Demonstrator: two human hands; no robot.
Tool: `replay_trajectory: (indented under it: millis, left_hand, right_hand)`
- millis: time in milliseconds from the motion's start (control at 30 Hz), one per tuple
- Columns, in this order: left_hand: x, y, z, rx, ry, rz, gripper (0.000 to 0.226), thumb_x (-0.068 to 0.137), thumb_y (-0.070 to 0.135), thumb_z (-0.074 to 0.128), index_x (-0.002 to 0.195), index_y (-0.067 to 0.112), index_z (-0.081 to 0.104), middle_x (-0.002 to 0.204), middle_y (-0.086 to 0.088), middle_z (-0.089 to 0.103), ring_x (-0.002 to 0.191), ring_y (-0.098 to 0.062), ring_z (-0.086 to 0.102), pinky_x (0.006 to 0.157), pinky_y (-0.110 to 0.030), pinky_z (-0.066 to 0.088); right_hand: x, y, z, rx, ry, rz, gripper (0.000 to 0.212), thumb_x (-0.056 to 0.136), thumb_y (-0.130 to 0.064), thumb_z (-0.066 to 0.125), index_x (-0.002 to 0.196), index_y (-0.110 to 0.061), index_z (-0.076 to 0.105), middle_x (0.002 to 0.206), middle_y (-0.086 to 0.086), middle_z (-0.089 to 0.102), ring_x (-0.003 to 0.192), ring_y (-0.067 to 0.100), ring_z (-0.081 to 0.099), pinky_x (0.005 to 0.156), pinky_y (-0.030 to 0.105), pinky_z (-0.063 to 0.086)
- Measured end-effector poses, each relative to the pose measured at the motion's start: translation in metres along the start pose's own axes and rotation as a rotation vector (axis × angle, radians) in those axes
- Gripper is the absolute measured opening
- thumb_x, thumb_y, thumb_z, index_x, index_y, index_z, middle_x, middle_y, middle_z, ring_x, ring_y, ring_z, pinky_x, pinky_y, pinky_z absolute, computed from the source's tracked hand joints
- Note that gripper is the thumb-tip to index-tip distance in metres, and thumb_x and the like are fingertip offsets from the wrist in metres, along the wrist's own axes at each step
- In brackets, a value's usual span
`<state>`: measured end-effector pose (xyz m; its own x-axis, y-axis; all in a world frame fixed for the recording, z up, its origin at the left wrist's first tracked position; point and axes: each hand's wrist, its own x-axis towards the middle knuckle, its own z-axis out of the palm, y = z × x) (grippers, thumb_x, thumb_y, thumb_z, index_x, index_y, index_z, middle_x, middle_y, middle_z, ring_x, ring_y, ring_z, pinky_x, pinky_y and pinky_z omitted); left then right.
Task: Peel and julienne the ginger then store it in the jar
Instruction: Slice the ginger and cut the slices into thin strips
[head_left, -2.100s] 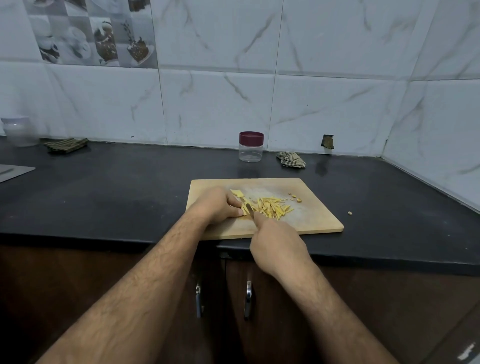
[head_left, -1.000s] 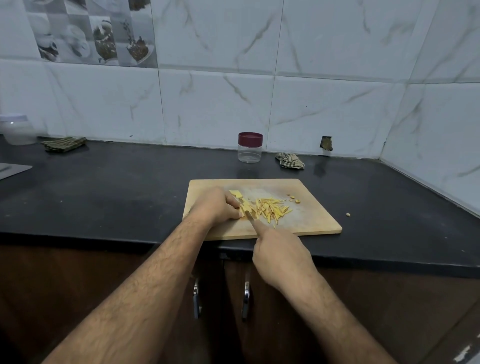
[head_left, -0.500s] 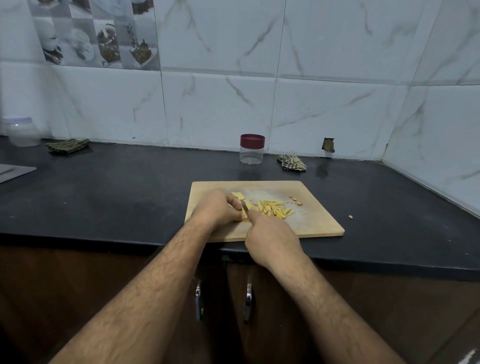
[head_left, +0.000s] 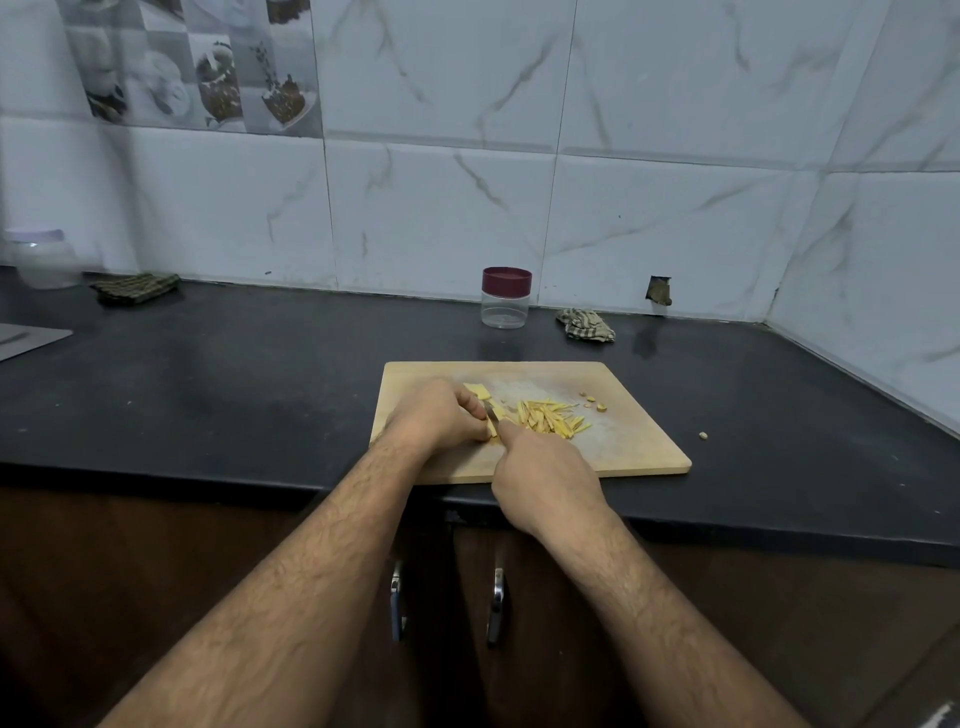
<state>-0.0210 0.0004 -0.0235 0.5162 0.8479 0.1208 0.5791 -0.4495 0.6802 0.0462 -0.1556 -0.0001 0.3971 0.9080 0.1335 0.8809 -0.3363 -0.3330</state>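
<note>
Head view showed a wooden cutting board (head_left: 639, 447) lying on a black countertop (head_left: 234, 395), its near edge close to the counter's front lip. The left hand (head_left: 436, 415) rested on the board's left part, fingers curled down onto a small stack of ginger slices (head_left: 492, 423) and pinning them in place. The right hand (head_left: 545, 473) sat just beside it, touching or nearly touching, fingers wrapped round a knife (head_left: 491, 413) of which only a short dark stretch of blade showed between the two hands — the handle was hidden inside the grip. The blade met the ginger right at the left fingertips.

To the right of the blade lay a loose pile of julienned ginger strips (head_left: 548, 420), pale yellow, spread across the middle of the board. One flat slice (head_left: 476, 389) sat apart, just behind the left hand. A few small offcuts (head_left: 592, 402) lay near the strips on the far right side, and a single scrap (head_left: 703, 435) had landed on the counter beyond the board's right edge.

The jar (head_left: 506, 297) — clear, with a maroon lid on — stood upright against the tiled wall, well behind the board. A crumpled checked cloth (head_left: 585, 325) lay just to its right. Another folded cloth (head_left: 136, 287) and a pale plastic container (head_left: 44, 258) stood far left.
</note>
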Motion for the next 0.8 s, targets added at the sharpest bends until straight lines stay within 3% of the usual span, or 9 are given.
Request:
replay_trajectory:
  millis: [100, 200, 567, 800]
  left_hand:
    - [-0.0005, 0.0009, -0.0008, 0.008, -0.002, -0.009, 0.014, 0.072, 0.027, 0.082, 0.068, 0.033, 0.070, 0.100, 0.021, 0.070, 0.098, -0.006, 0.064, 0.094, -0.033, 0.052]
    - [0.0003, 0.0013, -0.0015, 0.014, -0.004, -0.017, 0.016, 0.073, 0.028, 0.083, 0.068, 0.033, 0.069, 0.101, 0.021, 0.070, 0.098, -0.006, 0.064, 0.094, -0.032, 0.052]
    - [0.0023, 0.0007, -0.0008, 0.004, -0.013, -0.029, 0.010, 0.072, 0.028, 0.083, 0.075, 0.031, 0.074, 0.101, 0.022, 0.069, 0.098, -0.006, 0.064, 0.095, -0.034, 0.052]
    - [0.0044, 0.0018, -0.0006, -0.013, -0.021, -0.036, 0.013, 0.072, 0.028, 0.085, 0.073, 0.029, 0.073, 0.098, 0.020, 0.070, 0.096, -0.007, 0.065, 0.095, -0.035, 0.053]
  right_hand:
    - [-0.0006, -0.0018, -0.0006, -0.004, -0.008, 0.002, 0.048, 0.095, -0.010, 0.040, 0.142, -0.022, 0.042, 0.118, 0.007, 0.061, 0.097, 0.025, 0.052, 0.072, 0.033, 0.039]
    - [-0.0017, -0.0026, -0.0009, -0.005, -0.011, 0.004, 0.052, 0.095, -0.010, 0.040, 0.145, -0.023, 0.039, 0.121, 0.007, 0.061, 0.108, 0.027, 0.055, 0.073, 0.032, 0.040]
    - [-0.0001, -0.0034, -0.0011, -0.003, -0.032, 0.010, 0.053, 0.096, -0.010, 0.040, 0.146, -0.023, 0.038, 0.123, 0.008, 0.060, 0.110, 0.028, 0.055, 0.074, 0.033, 0.041]
    - [0.0057, -0.0025, -0.0050, 0.018, -0.070, 0.014, 0.050, 0.097, -0.012, 0.038, 0.146, -0.022, 0.041, 0.135, 0.008, 0.056, 0.122, 0.028, 0.052, 0.093, 0.036, 0.046]
